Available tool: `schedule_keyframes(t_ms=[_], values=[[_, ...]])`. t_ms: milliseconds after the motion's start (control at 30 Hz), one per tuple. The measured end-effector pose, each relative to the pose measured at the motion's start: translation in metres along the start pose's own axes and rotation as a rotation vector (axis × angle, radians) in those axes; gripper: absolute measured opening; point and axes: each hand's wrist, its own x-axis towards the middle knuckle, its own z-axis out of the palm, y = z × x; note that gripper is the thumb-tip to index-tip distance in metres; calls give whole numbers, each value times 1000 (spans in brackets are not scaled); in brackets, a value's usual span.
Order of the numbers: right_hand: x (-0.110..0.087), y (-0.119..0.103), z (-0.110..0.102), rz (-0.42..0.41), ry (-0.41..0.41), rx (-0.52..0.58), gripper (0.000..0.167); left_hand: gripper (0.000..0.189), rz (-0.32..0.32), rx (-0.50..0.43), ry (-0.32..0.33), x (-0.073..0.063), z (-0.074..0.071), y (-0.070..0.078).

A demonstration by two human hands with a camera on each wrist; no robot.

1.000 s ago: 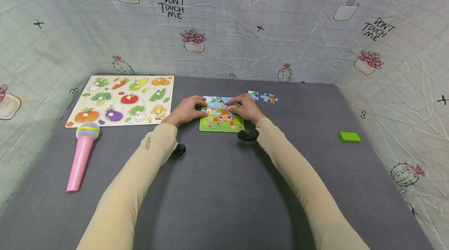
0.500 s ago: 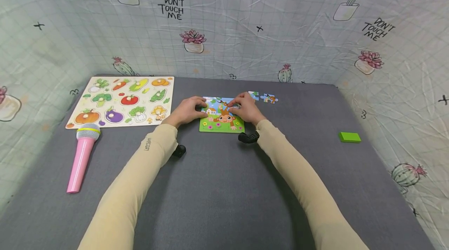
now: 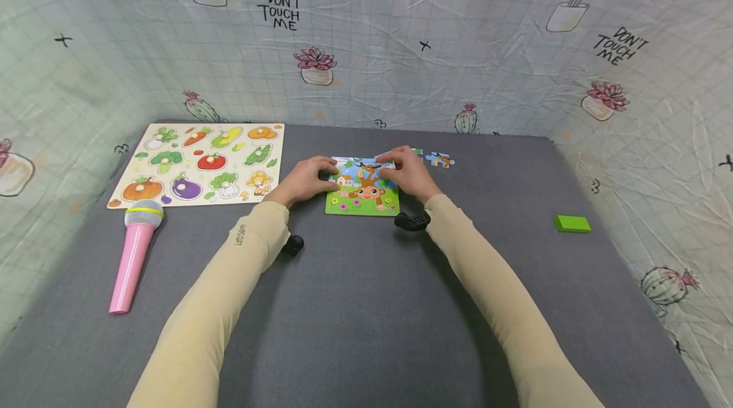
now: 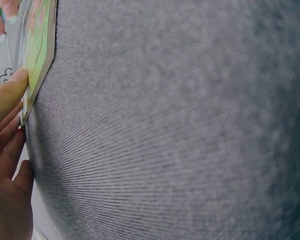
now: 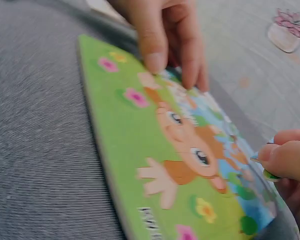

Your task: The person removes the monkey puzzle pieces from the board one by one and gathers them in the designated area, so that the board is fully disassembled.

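A jigsaw puzzle board (image 3: pixel 361 204) with a monkey picture lies on the grey table. My left hand (image 3: pixel 306 180) holds its left edge, with the thumb (image 4: pixel 12 92) on top of the rim and the other fingers along the side. At the upper right of the board, my right hand (image 3: pixel 411 174) pinches a small puzzle piece (image 5: pixel 271 176) with green and blue on it. The fingers hide most of that piece. Behind the right hand lie loose puzzle pieces (image 3: pixel 439 160), one of them partly covered by the hand.
To the left rests a vegetable peg board (image 3: pixel 237 166). A pink toy microphone (image 3: pixel 130 261) lies in front of it, its head near the board's front edge. Far right is a green block (image 3: pixel 572 224). A printed cloth backdrop (image 3: pixel 366 32) stands behind the table.
My right hand has shifted slightly right and away from the middle of the puzzle, uncovering more of the picture. The left hand stays on the board's edge.
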Motion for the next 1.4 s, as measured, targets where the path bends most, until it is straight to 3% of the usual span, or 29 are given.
schedule_keyframes(t_ms=[333, 633, 767, 967, 1133, 1400], values=[[-5, 12, -34, 177, 91, 109, 30, 43, -4, 4, 0, 0, -1, 0], [-16, 50, -89, 262, 231, 162, 37, 44, -12, 11, -3, 2, 1, -2], [-23, 68, -109, 314, 286, 135, 39, 44, -13, 2, -2, 1, 1, -2], [-33, 86, -127, 385, 248, 54, 41, 43, -15, 0, 0, 2, 1, -2], [-41, 93, -130, 388, 198, -28, 43, 44, -8, 2, 1, 3, 1, -4], [-40, 101, -127, 375, 205, -12, 44, 44, -11, 2, 2, 2, 1, -3]])
